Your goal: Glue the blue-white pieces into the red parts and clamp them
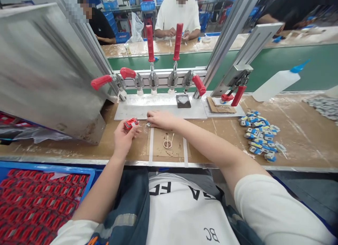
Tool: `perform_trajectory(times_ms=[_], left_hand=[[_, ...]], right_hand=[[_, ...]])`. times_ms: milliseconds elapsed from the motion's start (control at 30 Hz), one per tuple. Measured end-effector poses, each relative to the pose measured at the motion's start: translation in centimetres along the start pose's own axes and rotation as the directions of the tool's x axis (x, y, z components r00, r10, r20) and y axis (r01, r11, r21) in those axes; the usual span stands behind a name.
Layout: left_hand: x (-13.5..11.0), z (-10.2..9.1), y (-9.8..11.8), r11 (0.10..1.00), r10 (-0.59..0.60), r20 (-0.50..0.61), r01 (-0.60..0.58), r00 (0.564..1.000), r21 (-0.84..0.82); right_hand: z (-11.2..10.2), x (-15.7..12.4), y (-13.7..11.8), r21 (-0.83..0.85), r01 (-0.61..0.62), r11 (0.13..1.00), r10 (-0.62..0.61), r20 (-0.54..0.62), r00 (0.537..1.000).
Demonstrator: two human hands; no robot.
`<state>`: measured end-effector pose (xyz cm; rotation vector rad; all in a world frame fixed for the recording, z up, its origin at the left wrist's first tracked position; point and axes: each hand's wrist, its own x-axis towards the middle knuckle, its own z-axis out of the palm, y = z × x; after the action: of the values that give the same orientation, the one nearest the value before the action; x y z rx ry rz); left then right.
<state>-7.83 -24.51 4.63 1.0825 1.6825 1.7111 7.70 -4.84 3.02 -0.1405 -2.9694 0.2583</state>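
Note:
My left hand [123, 139] is closed around a small red plastic housing [131, 123] with a rectangular recess, held just above the bench. To the right of it, my right hand [162, 119] is low at the bench, its fingers pressed together at a small pale piece [148, 124]; what exactly they grip is too small to make out. Below my right hand lies a cardboard square [158, 150] between white tape strips. On it are a small round dish [167, 144] and thin cotton-swab-like sticks.
Toggle clamps with red handles [150, 44] stand over a metal plate [148, 109]. At right are a pile of blue-and-white parts [260, 134] and a white squeeze bottle [277, 85]. A blue crate [91, 173] of red housings sits at lower left. People sit across the bench.

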Motion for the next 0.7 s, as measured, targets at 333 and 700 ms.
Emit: perform_trajectory(times_ms=[333,700], left_hand=[[1.6,3.2,-0.6,0.997,0.073,0.278,-0.069,0.958,-0.024],[7.6,9.5,-0.8,0.899,0.258,0.502,-0.395,0.825,0.188]], right_hand=[[-0.4,-8.3,-0.4,0.776,-0.123,0.618,0.54,-0.306,0.784],[0.7,-10.2,1.2,0.989,0.107,0.102,0.585,-0.147,0.797]])
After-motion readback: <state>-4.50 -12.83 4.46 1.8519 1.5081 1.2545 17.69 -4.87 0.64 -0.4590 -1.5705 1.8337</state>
